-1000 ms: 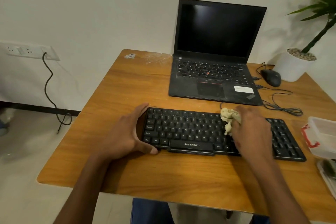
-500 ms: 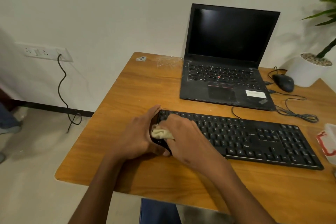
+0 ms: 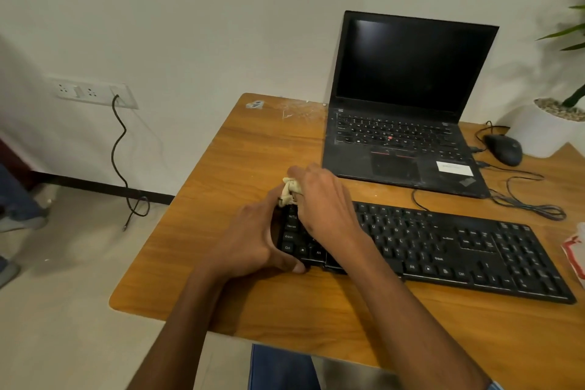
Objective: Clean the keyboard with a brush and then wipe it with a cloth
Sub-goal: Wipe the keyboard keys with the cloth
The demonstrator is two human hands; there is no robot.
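Two hands meet at the left end of the black keyboard (image 3: 443, 250), which lies across the near part of the wooden counter (image 3: 253, 142). The right hand (image 3: 323, 206) holds a crumpled pale cloth (image 3: 289, 190), its fingers curled round the wad, and presses it against the keyboard's far left corner. The left hand (image 3: 250, 241) grips the keyboard's left edge, thumb along the near side and fingers reaching up beside the cloth. No brush shows in this view. Behind the keyboard an open black laptop (image 3: 402, 136) stands with a dark screen, and a black mouse (image 3: 503, 149) sits just to its right with its cable looping over the counter. A white plant pot (image 3: 544, 133) stands at the far right corner, and a clear container with red trim (image 3: 576, 250) shows at the right edge. On the wall to the left, a socket panel (image 3: 91, 93) has a black cord hanging to the floor.
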